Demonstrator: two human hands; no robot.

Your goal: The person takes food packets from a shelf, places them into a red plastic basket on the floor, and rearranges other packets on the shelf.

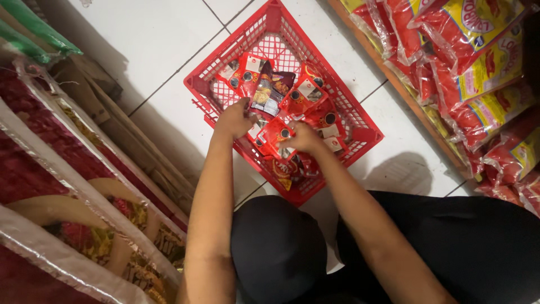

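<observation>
A red plastic basket [264, 28] stands on the white tiled floor and holds several small red sachets, a dark one [273, 90] among them. My left hand [235, 118] reaches into the basket's near left part, fingers on the sachets there. My right hand [304, 137] is closed on a red sachet [277, 135] near the middle of the basket. Both forearms stretch down from me over my dark-clad knees.
Red and yellow bagged goods [478, 67] fill a low shelf at the right. Stacked sacks in clear wrap with red patterns [62, 186] line the left side, with flattened cardboard [135, 141] beside them. White tiled floor [152, 45] lies around the basket.
</observation>
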